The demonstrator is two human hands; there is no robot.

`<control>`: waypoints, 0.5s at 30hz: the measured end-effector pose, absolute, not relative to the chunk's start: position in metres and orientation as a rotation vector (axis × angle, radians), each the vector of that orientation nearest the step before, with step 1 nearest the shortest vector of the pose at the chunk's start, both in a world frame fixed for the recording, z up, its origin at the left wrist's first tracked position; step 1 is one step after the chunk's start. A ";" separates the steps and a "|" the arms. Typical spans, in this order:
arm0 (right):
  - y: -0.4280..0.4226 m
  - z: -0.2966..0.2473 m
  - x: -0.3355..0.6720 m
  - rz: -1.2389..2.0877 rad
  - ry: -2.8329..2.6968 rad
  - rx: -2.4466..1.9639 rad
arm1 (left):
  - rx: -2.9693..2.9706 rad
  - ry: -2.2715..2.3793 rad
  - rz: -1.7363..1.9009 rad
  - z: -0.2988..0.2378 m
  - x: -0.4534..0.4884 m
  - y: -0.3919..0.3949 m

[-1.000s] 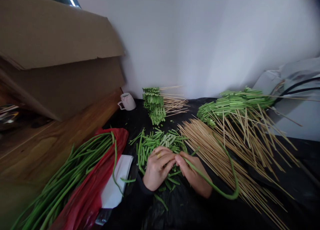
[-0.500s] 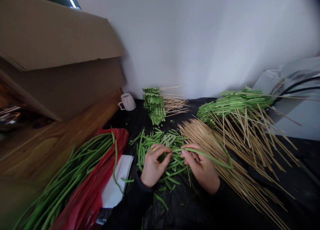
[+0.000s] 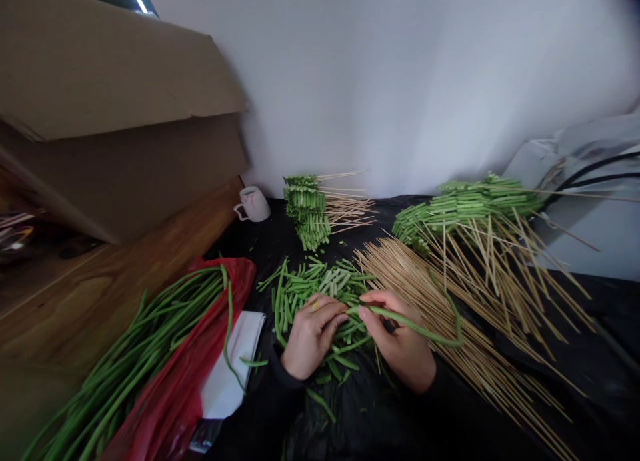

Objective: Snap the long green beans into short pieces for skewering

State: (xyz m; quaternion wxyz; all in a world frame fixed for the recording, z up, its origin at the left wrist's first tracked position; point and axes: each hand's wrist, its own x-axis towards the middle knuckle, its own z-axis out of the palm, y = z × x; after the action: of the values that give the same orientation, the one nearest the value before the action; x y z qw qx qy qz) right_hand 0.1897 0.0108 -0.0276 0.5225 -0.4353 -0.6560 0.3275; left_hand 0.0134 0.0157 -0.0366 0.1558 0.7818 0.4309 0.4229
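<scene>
Both hands meet over a heap of short cut bean pieces [image 3: 320, 284] on the black sheet [image 3: 575, 387]. My right hand [image 3: 397, 337] pinches a long green bean [image 3: 425, 327] near its end; the bean runs right and curls up over the skewers. My left hand [image 3: 313, 334], with a gold ring, has its fingertips closed on the same bean's end, right beside the right thumb.
Bare bamboo skewers [image 3: 450, 301] fan out to the right. Two stacks of skewered beans [image 3: 307, 211] [image 3: 465, 204] stand at the back. Uncut long beans [image 3: 145, 341] lie on a red bag [image 3: 175, 387] at left. A white mug [image 3: 253, 204] and a cardboard box [image 3: 115, 114] are behind.
The hands rose from the near edge onto the cut pile. The long bean's loop was pulled in leftward and looks shorter; the left fingertips closed again on its end.
</scene>
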 end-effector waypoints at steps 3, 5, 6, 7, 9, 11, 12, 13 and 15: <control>0.014 -0.027 0.193 1.054 -1.434 -0.995 | 1.990 1.156 1.228 -0.031 0.011 0.015; 0.018 -0.026 0.195 1.221 -1.339 -0.960 | 1.837 1.085 1.213 -0.029 0.010 0.015; 0.019 -0.026 0.195 1.298 -1.302 -0.940 | 1.764 1.048 1.197 -0.028 0.010 0.014; 0.020 -0.026 0.195 1.375 -1.268 -0.918 | 1.687 1.016 1.185 -0.028 0.009 0.014; 0.022 -0.027 0.193 1.518 -1.194 -0.865 | 1.530 0.964 1.182 -0.030 0.010 0.013; 0.022 -0.028 0.191 1.618 -1.122 -0.819 | 1.391 0.917 1.214 -0.034 0.011 0.012; 0.021 -0.029 0.189 1.650 -1.095 -0.803 | 1.333 0.895 1.238 -0.035 0.012 0.012; 0.020 -0.029 0.188 1.679 -1.077 -0.790 | 1.285 0.876 1.259 -0.037 0.013 0.012; 0.017 -0.029 0.185 1.729 -1.050 -0.774 | 1.209 0.858 1.287 -0.037 0.014 0.013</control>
State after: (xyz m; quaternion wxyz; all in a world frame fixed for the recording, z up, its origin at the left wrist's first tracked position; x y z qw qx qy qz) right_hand 0.1848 0.0173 -0.0294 0.4686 -0.3158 -0.4284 0.7051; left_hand 0.0141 0.0125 -0.0371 0.5558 0.5118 0.3634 0.5450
